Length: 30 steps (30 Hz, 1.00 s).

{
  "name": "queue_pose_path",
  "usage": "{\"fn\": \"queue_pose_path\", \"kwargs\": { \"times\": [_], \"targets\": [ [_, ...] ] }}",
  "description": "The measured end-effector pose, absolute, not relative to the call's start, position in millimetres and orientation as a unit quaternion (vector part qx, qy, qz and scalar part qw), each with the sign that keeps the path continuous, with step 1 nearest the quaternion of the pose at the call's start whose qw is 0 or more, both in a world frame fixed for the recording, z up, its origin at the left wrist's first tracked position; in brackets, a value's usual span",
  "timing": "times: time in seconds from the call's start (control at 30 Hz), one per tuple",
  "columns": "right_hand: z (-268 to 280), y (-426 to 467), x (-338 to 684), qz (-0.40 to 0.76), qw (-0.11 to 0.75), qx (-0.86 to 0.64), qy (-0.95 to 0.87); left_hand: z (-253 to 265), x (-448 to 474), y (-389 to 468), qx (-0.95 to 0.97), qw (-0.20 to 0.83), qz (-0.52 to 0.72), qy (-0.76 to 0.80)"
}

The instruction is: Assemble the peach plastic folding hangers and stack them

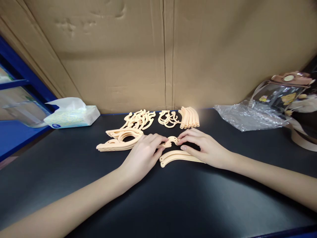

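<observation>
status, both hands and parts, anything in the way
Left hand, right hand: fingers at small cream parts between them. Close by: two curved strips, partly hidden by right hand.

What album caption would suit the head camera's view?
Left hand and right hand grip small beige parts over a black table, near two curved bars.
</observation>
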State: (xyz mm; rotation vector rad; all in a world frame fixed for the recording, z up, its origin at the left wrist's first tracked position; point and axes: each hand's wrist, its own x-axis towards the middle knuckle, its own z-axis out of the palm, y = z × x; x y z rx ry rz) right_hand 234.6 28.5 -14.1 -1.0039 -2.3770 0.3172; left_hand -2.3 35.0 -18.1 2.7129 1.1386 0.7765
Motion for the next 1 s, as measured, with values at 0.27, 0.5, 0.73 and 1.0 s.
{"fn": "queue_pose_path", "kwargs": {
  "times": [0.27, 0.5, 0.73, 1.0],
  "targets": [
    [-15.5, 29.4, 234.6, 0.124, 0.268, -0.386, -0.874, -17.6, -4.4, 36.3, 0.91, -0.015, 0.227, 0.347],
    [-16.2, 29.8, 234.2, 0.116, 0.27, -0.385, -0.875, -17.5, -5.4, 36.7, 0.919, -0.043, 0.202, 0.337],
    [-17.1, 29.7, 235.0, 0.085, 0.27, -0.38, -0.881, -13.5, -3.8, 34.2, 0.914, -0.063, 0.205, 0.345],
    [-18.2, 29.9, 235.8, 0.085, 0.256, -0.392, -0.879, -13.2, -1.9, 33.1, 0.91, -0.071, 0.223, 0.343]
  ]
}}
